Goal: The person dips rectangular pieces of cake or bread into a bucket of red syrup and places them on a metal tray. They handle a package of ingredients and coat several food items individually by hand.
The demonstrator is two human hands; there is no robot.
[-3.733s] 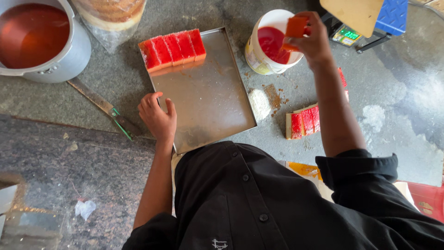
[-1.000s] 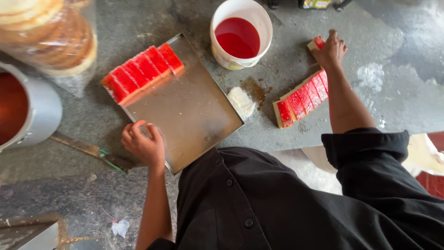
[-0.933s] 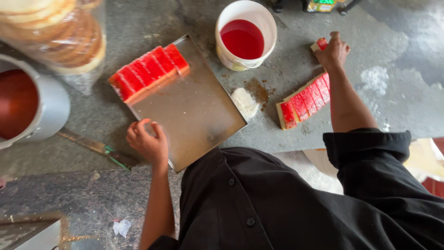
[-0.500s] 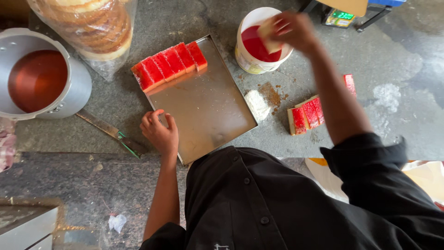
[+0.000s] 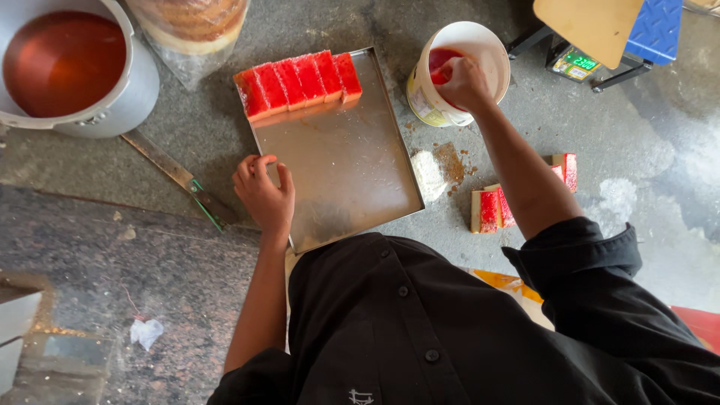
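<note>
The small cream cake piece with red top is in my right hand [image 5: 461, 79], down inside the white plastic bucket of red syrup [image 5: 457, 71]; I see only a little of it between my fingers, so its exact shape I cannot tell. The bucket stands just beside the top right corner of the flat rectangular steel tray [image 5: 337, 157]. I think the piece could break or slip from my fingers if it soaks too much, and then it would sink in the syrup. Red drops could also fall on the grey stone counter [image 5: 525, 135] on the way to the tray. My right arm is stretched forward over the other red-topped pieces [image 5: 491, 208] lying to the right of the tray, so my forearm could push them. My right fingers are curled closed around the piece. My left hand [image 5: 262, 191] rests at the tray's left edge, fingers bent and touching the rim. A row of red glazed pieces [image 5: 298, 79] sits along the tray's far edge.
</note>
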